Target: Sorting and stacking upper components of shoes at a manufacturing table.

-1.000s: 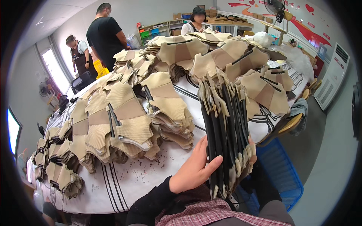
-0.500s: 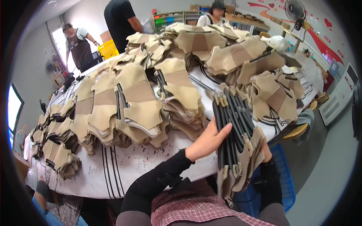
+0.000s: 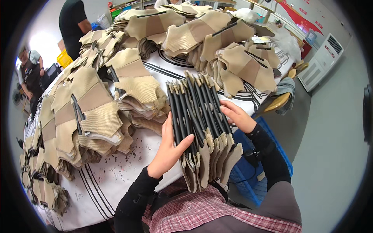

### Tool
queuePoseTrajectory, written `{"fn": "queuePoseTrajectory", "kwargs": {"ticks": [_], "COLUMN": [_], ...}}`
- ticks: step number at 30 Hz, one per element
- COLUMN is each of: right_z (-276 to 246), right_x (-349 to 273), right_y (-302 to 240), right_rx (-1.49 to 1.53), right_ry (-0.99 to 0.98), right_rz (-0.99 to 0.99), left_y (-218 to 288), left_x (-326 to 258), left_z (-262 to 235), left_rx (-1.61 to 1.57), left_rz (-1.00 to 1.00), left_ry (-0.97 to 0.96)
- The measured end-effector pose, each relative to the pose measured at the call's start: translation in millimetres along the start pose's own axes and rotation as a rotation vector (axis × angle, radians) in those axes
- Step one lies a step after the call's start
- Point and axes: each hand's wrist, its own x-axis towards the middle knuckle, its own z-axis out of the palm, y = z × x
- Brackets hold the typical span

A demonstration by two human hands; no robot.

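A bundle of beige fabric pieces with black-bound edges (image 3: 200, 112) stands on edge between my hands at the table's near side. Their black edges face up in a row, and the beige lower ends spread toward my apron. My left hand (image 3: 166, 147) presses the bundle's left side, with its thumb lying over the near edges. Against the right side rests my right hand (image 3: 237, 115), fingers along the outermost piece; part of that grip is hidden. Left of the bundle lies a stack of similar pieces (image 3: 136, 83).
More stacks of beige-and-brown pieces (image 3: 85, 105) cover the white, black-striped table (image 3: 120, 174). A blue crate (image 3: 252, 186) sits below my right forearm. A stool (image 3: 280, 101) with a grey cloth stands at the right. Two people (image 3: 72, 27) (image 3: 31, 72) are at the far left.
My right hand has shifted from low behind the bundle to its upper right side. The bundle now stands straighter, its black edges more evenly lined up. The view has turned right.
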Motion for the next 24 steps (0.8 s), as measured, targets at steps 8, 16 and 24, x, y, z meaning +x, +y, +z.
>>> {"fn": "queuePoseTrajectory", "kwargs": {"ticks": [8,16,24], "right_z": [-4,8,11], "right_x": [19,4,8], "right_y": [25,-47,-53], "right_rx": [-0.046,-0.532,-0.730], "right_ry": [-0.087,-0.053,-0.107], "right_rz": [-0.233,-0.068,-0.035], "left_y": [-7,-5,-8], "left_x": [0,1,3], "left_z": [-1,-4,-2], "left_rx": [-0.041,0.002,-0.039], "left_rz": [-0.015,-0.007,-0.012], "left_ry": [-0.036,-0.041,-0.043]}}
